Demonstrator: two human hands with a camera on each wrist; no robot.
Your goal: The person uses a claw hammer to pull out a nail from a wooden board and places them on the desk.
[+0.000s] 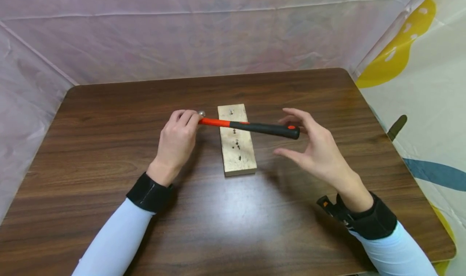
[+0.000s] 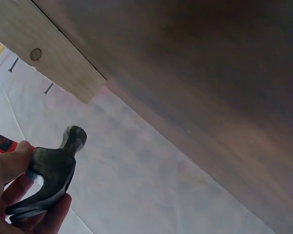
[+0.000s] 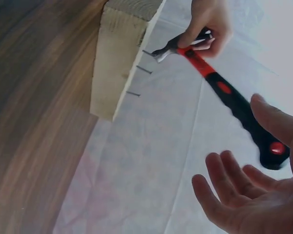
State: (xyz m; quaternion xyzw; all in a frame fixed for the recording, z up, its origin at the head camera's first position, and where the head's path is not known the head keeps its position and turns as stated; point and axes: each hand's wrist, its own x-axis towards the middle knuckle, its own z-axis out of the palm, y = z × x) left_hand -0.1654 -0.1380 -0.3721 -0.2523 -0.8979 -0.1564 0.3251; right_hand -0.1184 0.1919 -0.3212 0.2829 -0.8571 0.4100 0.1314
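Observation:
A claw hammer (image 1: 263, 128) with a red and black handle is held level above a wooden block (image 1: 238, 150). My left hand (image 1: 178, 132) grips it by the head end; the left wrist view shows the dark claw head (image 2: 52, 168) between thumb and fingers. Beside the handle's butt, my right hand (image 1: 314, 146) is spread, thumb apart from the fingers, holding nothing. In the right wrist view the handle (image 3: 234, 107) reaches toward that open palm. Several nails (image 3: 144, 69) stick up from the block's top face.
The block lies on a brown wood-grain table (image 1: 109, 154). A pale cloth (image 1: 218, 41) hangs behind the table's far edge, and a patterned cloth (image 1: 429, 118) hangs along the right side.

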